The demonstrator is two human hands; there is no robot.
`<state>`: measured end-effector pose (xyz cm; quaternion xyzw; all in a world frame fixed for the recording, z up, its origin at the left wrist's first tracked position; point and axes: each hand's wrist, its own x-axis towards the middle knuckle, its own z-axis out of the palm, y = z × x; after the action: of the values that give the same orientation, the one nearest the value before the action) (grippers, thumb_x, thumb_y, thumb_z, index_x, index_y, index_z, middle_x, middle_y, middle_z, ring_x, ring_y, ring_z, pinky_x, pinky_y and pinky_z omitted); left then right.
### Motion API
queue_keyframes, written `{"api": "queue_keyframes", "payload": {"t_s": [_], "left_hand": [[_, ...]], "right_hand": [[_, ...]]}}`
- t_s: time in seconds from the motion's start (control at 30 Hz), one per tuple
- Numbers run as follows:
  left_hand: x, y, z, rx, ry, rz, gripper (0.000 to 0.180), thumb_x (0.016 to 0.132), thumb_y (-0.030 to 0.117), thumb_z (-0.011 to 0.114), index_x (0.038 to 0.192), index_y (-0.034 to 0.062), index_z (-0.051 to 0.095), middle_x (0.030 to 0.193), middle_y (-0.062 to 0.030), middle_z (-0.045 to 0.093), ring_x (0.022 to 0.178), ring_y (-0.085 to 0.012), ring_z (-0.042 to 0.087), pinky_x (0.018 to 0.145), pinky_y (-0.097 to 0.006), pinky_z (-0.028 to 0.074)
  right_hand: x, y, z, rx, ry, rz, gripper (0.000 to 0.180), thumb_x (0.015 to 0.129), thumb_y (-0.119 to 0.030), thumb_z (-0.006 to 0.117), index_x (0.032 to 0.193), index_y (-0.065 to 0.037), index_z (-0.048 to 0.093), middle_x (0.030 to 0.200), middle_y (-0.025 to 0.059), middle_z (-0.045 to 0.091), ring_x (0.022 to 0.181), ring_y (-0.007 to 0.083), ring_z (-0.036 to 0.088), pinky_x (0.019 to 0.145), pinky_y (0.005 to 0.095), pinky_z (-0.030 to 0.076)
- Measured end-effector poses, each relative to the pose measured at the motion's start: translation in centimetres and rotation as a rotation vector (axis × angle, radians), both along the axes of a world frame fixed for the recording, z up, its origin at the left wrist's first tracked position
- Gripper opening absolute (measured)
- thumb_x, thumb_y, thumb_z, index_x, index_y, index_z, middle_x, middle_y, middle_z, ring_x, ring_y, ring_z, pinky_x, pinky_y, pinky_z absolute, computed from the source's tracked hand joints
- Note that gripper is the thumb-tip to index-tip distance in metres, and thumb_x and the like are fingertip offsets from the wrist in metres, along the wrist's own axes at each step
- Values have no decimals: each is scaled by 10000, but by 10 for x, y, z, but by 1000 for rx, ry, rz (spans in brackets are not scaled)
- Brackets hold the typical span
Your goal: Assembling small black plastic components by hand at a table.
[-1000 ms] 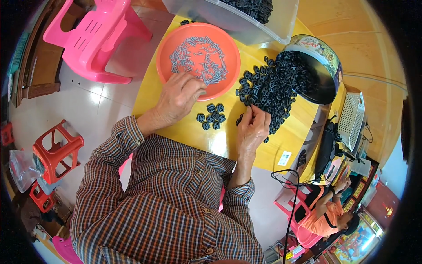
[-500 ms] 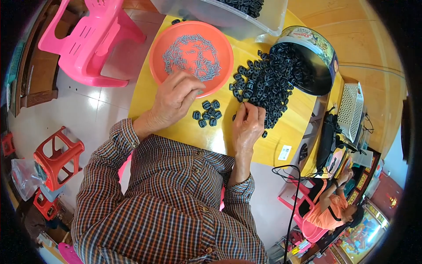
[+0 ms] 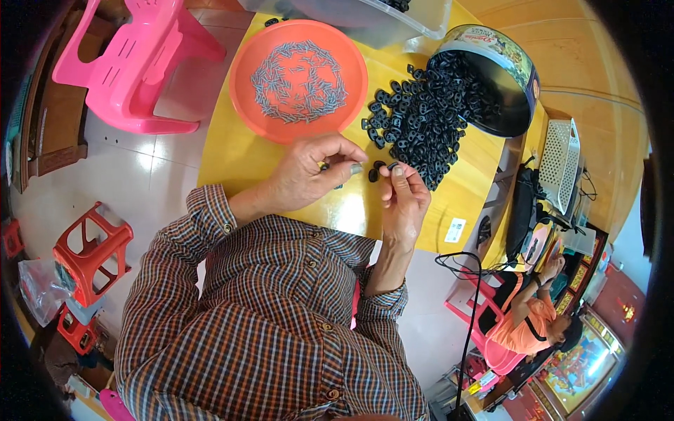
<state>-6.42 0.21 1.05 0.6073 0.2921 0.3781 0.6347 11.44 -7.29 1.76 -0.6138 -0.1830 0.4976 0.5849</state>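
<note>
My left hand (image 3: 309, 172) hovers over the yellow table (image 3: 239, 158), thumb and fingers pinched on what looks like a small grey pin. My right hand (image 3: 405, 196) faces it and pinches a small black plastic part (image 3: 392, 166) at the fingertips. The two hands nearly touch. A few loose black parts (image 3: 373, 174) lie under and between them. Just beyond is a pile of black parts (image 3: 421, 126) spilling from a tipped round tin (image 3: 509, 67). An orange plate (image 3: 242, 67) holding several grey pins (image 3: 298, 81) sits behind my left hand.
A clear plastic bin (image 3: 365, 17) with black parts stands at the table's far edge. A pink chair (image 3: 133, 63) and red stools (image 3: 88, 252) stand to the left. To the right are a white perforated basket (image 3: 562, 165), cables and a seated person in orange (image 3: 523, 319).
My left hand has lifted off the small group of black parts and my right hand has left the pile; both have come together in front of me, each pinching a small piece.
</note>
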Motion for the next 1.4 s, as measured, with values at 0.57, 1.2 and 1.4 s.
{"api": "queue_keyframes", "payload": {"t_s": [0.57, 1.2, 1.4], "left_hand": [[23, -18, -14, -362, -213, -24, 115, 897, 7, 549, 1001, -32, 578, 856, -28, 596, 760, -68, 596, 668, -203, 505], [19, -13, -10, -249, -1, -3, 98, 849, -18, 591, 938, 11, 616, 760, 37, 553, 661, -2, 487, 569, -164, 409], [20, -14, -16, -174, 14, -63, 104, 853, -19, 589, 948, 8, 622, 773, 37, 548, 657, 0, 462, 567, -166, 392]], "right_hand": [[-34, -11, 0, 156, 222, -100, 72, 885, -65, 601, 931, -18, 628, 754, 18, 618, 530, 38, 435, 490, 171, 337], [-29, -15, 17, 22, -137, 23, 93, 869, -71, 631, 943, -14, 631, 771, -13, 607, 561, 33, 487, 503, 174, 402], [-19, -21, 13, 7, -333, 204, 129, 873, -106, 630, 945, 1, 620, 746, 1, 600, 534, 42, 480, 491, 180, 377]]}}
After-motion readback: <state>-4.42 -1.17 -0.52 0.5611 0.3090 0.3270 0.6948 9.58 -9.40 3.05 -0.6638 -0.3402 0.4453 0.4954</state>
